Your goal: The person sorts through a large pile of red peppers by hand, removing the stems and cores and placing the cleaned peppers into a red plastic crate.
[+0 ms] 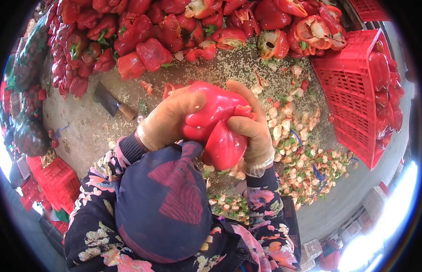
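Both gloved hands hold one large red bell pepper [220,113] in the middle of the head view. My left hand [168,119] grips its left side, thumb laid over the top and the other fingers hidden beneath. Around its right side my right hand [256,136] is closed, with the thumb pressing next to a torn edge. A section of the pepper's wall [225,147] hangs apart from the rest at the bottom, split along a gap. The gloves are tan and look soiled. Left of my hands lies a cleaver [107,99] with a wooden handle, untouched.
A heap of red peppers [152,31], some cut open, spreads along the far side. At the right stands a red plastic crate [344,97] holding peppers. Pale cores and green stems [306,167] pile beside my right arm. Seeds litter the surface. Stacked red crates [54,181] are at left.
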Available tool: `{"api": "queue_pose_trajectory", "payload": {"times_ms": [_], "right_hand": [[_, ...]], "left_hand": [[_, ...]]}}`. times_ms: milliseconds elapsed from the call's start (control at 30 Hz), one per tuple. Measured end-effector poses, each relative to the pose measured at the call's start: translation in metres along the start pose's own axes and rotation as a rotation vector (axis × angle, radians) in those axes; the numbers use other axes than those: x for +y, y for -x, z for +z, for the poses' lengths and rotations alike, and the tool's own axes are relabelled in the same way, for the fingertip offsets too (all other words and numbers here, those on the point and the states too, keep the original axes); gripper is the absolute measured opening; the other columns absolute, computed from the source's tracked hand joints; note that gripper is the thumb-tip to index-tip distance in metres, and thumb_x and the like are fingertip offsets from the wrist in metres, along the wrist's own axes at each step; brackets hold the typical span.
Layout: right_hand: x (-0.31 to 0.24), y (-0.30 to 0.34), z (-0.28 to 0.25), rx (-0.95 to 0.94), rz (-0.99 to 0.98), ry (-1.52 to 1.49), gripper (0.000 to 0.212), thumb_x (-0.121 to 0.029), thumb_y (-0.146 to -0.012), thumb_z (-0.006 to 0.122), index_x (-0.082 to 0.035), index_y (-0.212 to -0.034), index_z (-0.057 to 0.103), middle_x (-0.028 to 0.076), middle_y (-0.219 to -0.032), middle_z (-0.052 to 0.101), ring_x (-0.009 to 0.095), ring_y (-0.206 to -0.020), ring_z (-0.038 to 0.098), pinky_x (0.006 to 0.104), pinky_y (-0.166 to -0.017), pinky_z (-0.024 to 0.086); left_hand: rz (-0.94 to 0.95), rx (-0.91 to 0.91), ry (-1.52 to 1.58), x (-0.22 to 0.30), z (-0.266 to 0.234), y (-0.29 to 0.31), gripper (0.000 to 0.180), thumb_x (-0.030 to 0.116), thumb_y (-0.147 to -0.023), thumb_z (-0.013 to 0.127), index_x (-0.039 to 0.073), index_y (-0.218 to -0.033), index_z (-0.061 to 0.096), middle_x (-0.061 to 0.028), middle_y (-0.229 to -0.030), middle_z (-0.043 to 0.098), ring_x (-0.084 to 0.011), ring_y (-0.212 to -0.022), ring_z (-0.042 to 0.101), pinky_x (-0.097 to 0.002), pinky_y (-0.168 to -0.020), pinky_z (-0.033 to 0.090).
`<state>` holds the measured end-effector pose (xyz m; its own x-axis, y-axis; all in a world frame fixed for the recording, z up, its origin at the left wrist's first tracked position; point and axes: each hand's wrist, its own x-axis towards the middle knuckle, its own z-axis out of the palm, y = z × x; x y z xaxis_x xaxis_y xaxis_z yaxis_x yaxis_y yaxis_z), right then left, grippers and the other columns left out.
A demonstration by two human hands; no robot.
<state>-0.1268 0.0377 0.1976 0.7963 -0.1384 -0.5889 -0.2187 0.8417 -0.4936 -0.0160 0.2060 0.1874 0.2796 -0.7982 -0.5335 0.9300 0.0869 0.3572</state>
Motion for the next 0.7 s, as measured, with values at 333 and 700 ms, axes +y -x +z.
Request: {"api": "queue_pose_trajectory", "payload": {"times_ms": [333,700], "right_hand": [[0.037,-0.018,-0.011,0.063,-0.048,-0.198,0.048,-0.024,-0.096,0.065,0.000,-0.137,0.056,0.011,-0.125,0.066,0.024,-0.112,0.066,0.0384,-0.103,0.051],[0.004,-0.010,-0.034,0.378,-0.282,0.265,0.054,-0.028,-0.095,0.067,0.002,-0.138,0.053,0.015,-0.122,0.067,0.027,-0.105,0.069,0.0405,-0.094,0.056]], "left_hand": [[0.049,-0.103,0.287,-0.016,-0.010,0.000,0.058,0.040,-0.100,0.066,-0.001,-0.138,0.053,-0.0154,-0.127,0.068,-0.0245,-0.113,0.068,-0.0378,-0.097,0.056],[-0.207,-0.086,-0.190,-0.026,-0.032,-0.006,0.030,0.039,-0.105,0.059,0.009,-0.105,0.062,-0.0069,-0.084,0.064,-0.0117,-0.064,0.059,-0.0280,-0.054,0.047]]}}
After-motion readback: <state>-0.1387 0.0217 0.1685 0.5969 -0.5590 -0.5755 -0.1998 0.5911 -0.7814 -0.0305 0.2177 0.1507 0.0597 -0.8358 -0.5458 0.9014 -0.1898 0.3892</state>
